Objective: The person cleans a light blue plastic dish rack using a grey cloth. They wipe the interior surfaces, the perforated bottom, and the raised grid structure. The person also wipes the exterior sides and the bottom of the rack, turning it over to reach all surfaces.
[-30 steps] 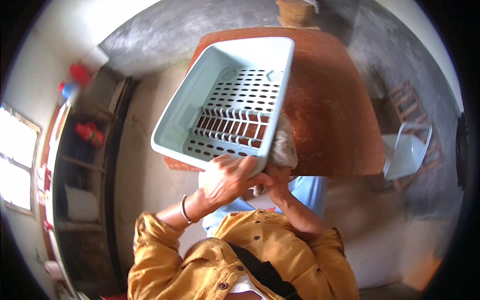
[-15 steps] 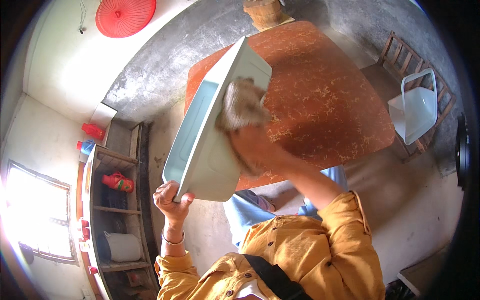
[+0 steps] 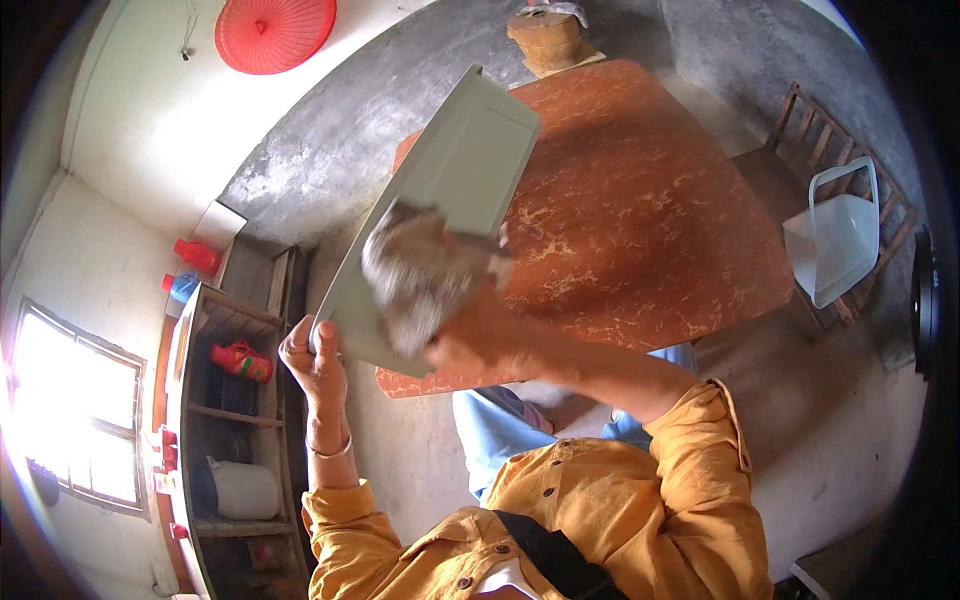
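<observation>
A pale grey-green plastic bin (image 3: 455,165) is held up on its side over the near left part of the table, its outer wall facing me. My left hand (image 3: 318,355) grips the bin's rim at the lower corner, thumb on the outside. Against the bin's outer face, my right hand (image 3: 470,335) holds a greyish-brown cloth (image 3: 415,270), bunched and blurred by motion. The cloth covers most of the right fingers.
Below the bin stands a reddish-brown marbled table (image 3: 650,200). A wooden bucket (image 3: 550,42) is at its far edge. On the right, a clear plastic basket (image 3: 840,240) rests on a wooden chair (image 3: 825,135). Shelves (image 3: 235,415) with flasks stand at the left.
My right hand has moved the cloth down and left along the bin's outside. The bin has turned, so its inside no longer shows. My left hand keeps its hold on the rim.
</observation>
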The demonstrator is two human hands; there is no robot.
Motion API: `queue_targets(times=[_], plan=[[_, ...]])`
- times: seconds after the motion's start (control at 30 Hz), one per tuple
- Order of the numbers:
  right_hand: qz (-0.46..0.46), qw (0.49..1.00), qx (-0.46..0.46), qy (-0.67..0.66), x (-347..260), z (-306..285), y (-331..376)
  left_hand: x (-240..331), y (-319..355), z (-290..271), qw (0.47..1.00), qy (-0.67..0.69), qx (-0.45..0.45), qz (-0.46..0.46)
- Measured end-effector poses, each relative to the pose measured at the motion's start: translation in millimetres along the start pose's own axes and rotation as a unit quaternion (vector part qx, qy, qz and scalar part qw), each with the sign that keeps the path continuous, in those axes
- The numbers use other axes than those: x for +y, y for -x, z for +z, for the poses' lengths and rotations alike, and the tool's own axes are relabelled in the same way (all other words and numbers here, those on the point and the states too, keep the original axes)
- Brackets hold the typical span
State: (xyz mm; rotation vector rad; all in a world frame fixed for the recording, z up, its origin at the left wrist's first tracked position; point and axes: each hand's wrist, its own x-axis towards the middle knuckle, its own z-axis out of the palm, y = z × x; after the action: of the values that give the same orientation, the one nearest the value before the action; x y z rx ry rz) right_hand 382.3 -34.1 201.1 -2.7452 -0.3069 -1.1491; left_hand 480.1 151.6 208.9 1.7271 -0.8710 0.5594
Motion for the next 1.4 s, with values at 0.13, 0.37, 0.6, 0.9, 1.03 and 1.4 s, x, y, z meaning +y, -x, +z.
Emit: queue_targets(times=[0.13, 0.37, 0.6, 0.9, 1.03, 1.4], plan=[[-0.026, 0.987, 0.092, -0.129, 6.2, 9.6, 10.5, -8.5, 2.9, -8.4, 0.998, 0.059, -0.017, -0.002], [0.297, 0.944, 0.013, -0.146, 115.7, 13.3, -16.2, -11.0, -0.6, -15.7, 0.994, 0.100, -0.033, -0.015], [0.085, 0.960, 0.249, -0.095, 79.2, 34.8, -9.8, -6.0, -0.3, -3.8, 0.994, 0.105, -0.020, -0.027], [0.178, 0.947, 0.157, -0.216, 65.8, 31.1, 9.2, -1.4, 9.2, -13.4, 0.995, 0.078, -0.053, -0.022], [0.252, 0.929, 0.075, -0.259, 98.4, 13.0, 5.8, 9.9, 11.5, -3.0, 0.998, 0.044, -0.053, -0.006], [0.301, 0.904, -0.005, -0.305, 88.7, 5.9, 29.3, 22.4, 24.9, 5.0, 0.996, 0.035, -0.086, 0.015]])
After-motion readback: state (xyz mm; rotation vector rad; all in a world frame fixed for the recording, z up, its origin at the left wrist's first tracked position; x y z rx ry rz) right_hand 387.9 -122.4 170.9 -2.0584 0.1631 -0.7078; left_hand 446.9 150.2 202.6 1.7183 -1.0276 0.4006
